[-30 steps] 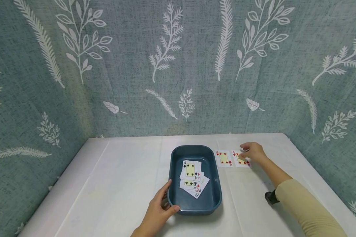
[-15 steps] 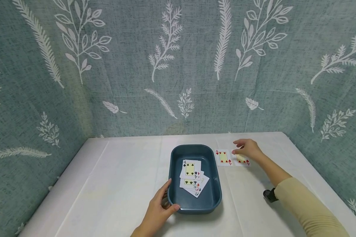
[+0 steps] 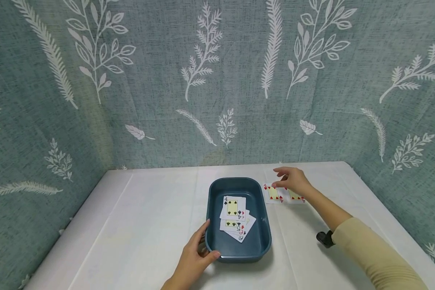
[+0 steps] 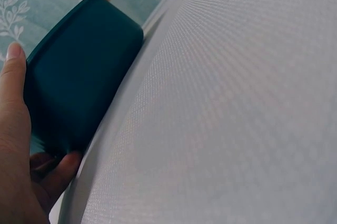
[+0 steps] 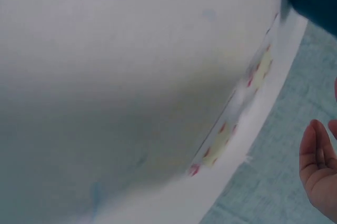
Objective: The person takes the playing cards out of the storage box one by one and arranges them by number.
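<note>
A dark teal tray (image 3: 264, 241) stands mid-table with several playing cards in it, a four of spades (image 3: 233, 207) on top. My left hand (image 3: 202, 247) grips its near-left corner, thumb on the rim and fingers along the outer wall; the left wrist view shows the same hold (image 4: 31, 145) on the tray (image 4: 79, 87). Right of the tray lie two face-up red fours, one (image 3: 273, 194) beside the tray and one (image 3: 296, 196) partly under my right hand (image 3: 280, 179). That hand hovers over them with relaxed fingers (image 5: 316, 166), holding nothing. The cards (image 5: 218, 140) look blurred in the right wrist view.
A white cloth covers the table (image 3: 148, 225). A teal curtain with white leaf prints (image 3: 217, 80) closes off the back and both sides. A black camera mount (image 3: 324, 238) sits on my right wrist.
My right hand has slid left, from over the right-hand card to above the gap and the left card. The left hand and tray have stayed put.
</note>
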A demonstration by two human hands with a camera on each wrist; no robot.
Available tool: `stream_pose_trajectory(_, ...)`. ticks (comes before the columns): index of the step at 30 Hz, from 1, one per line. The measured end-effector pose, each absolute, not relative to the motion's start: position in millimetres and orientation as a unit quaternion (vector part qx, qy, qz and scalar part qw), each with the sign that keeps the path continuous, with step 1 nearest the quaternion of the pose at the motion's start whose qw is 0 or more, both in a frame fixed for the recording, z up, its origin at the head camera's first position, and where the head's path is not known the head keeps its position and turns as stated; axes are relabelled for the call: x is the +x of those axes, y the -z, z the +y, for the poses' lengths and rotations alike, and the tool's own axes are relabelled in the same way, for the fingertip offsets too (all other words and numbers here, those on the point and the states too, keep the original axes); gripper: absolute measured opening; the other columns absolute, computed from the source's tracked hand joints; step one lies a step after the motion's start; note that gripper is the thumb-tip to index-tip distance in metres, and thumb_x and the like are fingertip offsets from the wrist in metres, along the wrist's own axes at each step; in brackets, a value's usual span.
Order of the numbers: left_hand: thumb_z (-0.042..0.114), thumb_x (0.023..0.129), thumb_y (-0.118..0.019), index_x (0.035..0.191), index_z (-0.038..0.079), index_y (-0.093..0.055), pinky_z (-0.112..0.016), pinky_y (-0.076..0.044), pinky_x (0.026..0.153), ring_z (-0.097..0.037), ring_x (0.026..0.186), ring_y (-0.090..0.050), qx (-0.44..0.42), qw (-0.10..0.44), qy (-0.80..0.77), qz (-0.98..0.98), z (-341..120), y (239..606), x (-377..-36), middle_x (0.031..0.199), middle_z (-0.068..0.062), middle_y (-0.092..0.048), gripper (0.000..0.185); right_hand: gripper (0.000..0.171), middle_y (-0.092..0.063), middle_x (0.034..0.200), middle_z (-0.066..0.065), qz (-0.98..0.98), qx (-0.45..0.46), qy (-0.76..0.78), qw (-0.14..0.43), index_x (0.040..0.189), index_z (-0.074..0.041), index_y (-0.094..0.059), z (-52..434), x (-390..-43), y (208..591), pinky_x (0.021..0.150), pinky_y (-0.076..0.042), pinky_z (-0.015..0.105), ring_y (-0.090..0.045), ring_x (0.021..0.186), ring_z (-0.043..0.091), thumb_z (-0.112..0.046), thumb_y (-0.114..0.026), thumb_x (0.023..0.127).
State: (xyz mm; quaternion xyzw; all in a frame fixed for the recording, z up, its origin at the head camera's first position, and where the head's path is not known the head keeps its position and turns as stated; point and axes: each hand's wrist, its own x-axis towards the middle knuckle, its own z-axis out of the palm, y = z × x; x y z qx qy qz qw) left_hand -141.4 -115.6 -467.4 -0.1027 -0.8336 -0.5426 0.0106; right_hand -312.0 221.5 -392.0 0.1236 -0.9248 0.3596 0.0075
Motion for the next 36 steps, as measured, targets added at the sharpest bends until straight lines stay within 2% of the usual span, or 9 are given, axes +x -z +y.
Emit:
stream_pose_trajectory(12, 0.027, 0.081, -0.074, 0.146, 0.015, -0.033, -0.031, -0.055, 0.083, -0.032, 0.111, -0.056, -0.111, 0.02, 0.55, -0.827, -115.2, 467.9, -139.9, 0.139, -0.017, -0.044, 0.078, 0.056, -0.064, 0.11, 0.023, -0.914, 0.172, -0.367, 0.03, 0.125, -0.002, -0.06, 191.0, -299.6, 378.4, 0.062, -0.051, 0.026, -0.063, 0.081, 0.022, -0.025, -0.079, 0.078)
stream_pose_trajectory(23, 0.029, 0.081, -0.074, 0.146, 0.016, -0.033, -0.03, -0.054, 0.083, -0.032, 0.112, -0.056, -0.115, 0.02, 0.545, -0.83, -118.0, 468.8, -141.4, 0.138, -0.016, -0.044, 0.078, 0.059, -0.066, 0.11, 0.018, -0.902, 0.219, -0.37, 0.035, 0.126, -0.004, -0.06, 164.6, -295.5, 369.0, 0.068, -0.054, 0.031, -0.063, 0.084, 0.02, -0.028, -0.08, 0.076)
stream_pose_trajectory(36, 0.028, 0.081, -0.074, 0.146, 0.016, -0.034, -0.03, -0.055, 0.083, -0.031, 0.112, -0.056, -0.114, 0.02, 0.545, -0.83, -116.8, 468.8, -141.6, 0.138, -0.016, -0.045, 0.078, 0.059, -0.065, 0.112, 0.016, -0.898, 0.241, -0.369, -0.007, 0.126, -0.007, -0.06, 136.7, -296.5, 373.3, 0.074, -0.054, 0.034, -0.062, 0.089, 0.022, -0.028, -0.08, 0.075)
